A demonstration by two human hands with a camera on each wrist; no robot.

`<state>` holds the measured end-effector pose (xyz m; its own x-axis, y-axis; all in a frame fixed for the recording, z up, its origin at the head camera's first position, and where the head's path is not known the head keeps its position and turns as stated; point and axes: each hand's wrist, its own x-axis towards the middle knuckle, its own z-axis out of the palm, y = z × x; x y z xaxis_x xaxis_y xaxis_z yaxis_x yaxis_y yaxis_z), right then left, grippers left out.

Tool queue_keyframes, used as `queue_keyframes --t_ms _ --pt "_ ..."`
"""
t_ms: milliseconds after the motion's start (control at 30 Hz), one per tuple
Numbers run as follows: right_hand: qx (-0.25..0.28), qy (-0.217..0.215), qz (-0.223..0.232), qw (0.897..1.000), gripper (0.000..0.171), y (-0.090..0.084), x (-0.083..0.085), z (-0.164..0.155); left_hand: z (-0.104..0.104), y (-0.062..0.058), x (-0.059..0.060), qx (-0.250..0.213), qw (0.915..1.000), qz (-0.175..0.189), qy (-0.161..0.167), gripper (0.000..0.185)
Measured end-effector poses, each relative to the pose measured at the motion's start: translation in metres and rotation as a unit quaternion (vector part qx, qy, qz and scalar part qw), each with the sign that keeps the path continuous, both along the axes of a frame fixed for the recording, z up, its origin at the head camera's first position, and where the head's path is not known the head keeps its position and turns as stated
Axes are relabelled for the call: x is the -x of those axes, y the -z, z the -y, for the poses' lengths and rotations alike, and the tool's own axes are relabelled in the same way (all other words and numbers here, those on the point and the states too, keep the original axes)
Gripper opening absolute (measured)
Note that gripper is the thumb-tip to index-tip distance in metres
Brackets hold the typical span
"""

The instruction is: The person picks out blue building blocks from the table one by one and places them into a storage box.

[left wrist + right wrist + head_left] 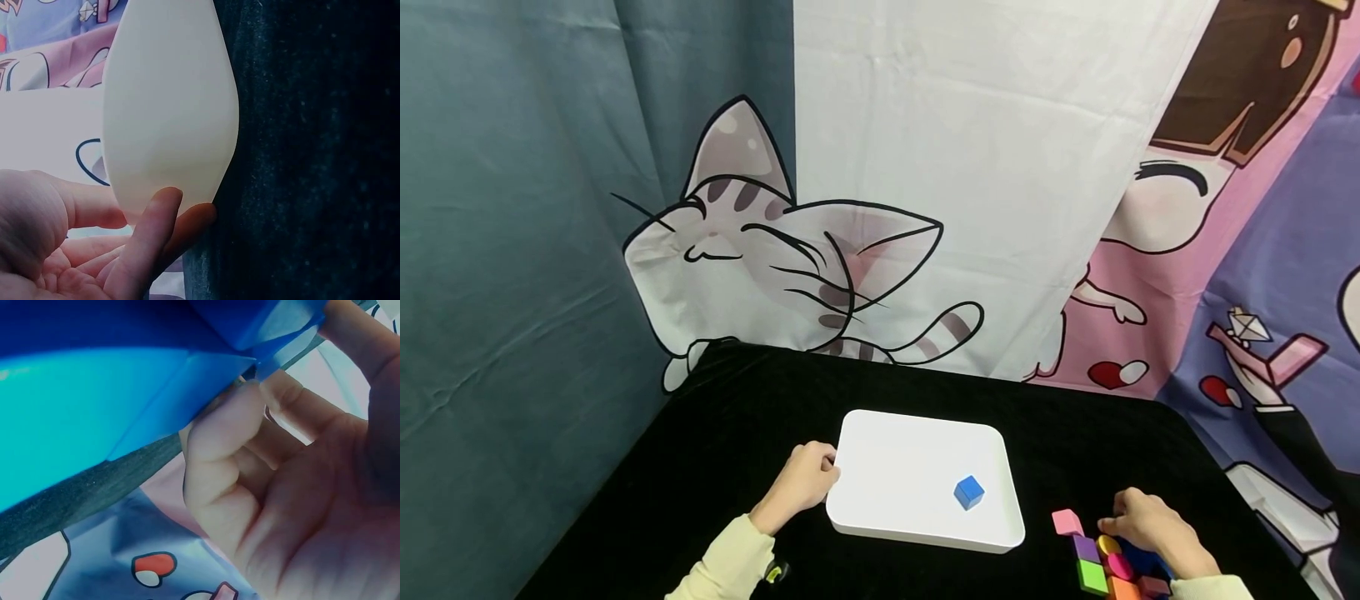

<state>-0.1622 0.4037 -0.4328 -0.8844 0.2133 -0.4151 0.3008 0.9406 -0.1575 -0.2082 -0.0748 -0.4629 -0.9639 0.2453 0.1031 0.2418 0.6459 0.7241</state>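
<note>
Black cloth | tray: white, shallow, round-cornered | cube: blue, flat-faced

Staged corner: cartoon-printed backdrops, black-covered table

Before you, a white rectangular tray sits at the lower centre of the frame on black cloth, with a blue cube inside, toward its lower right. Your left hand is at the tray's left edge. At the lower right of the frame, apart from the tray, your right hand overlaps a cluster of multicoloured blocks: a pink block at its upper left, a purple block below, then a green block. Behind the cloth hangs a cat-printed fabric backdrop.
</note>
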Motion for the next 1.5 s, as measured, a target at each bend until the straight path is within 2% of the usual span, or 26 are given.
queue_keyframes --t_ms 400,700,1033,1500 --pt "-0.006 -0.004 0.003 1.0 0.056 0.0 0.0 0.001 0.001 0.0 0.0 -0.001 1.0 -0.002 0.0 0.009" --pt "0.006 -0.004 -0.002 1.0 0.043 -0.001 0.004 0.0 0.001 0.0 0.0 -0.001 1.0 -0.002 -0.001 0.011" --pt "0.008 -0.017 -0.029 0.999 0.055 -0.014 0.008 0.011 0.0 -0.001 0.0 0.004 1.0 -0.008 -0.003 0.011" --pt "0.011 -0.05 -0.084 0.995 0.041 -0.027 0.013 0.041 0.0 0.0 0.0 0.006 1.0 -0.004 -0.006 0.009"
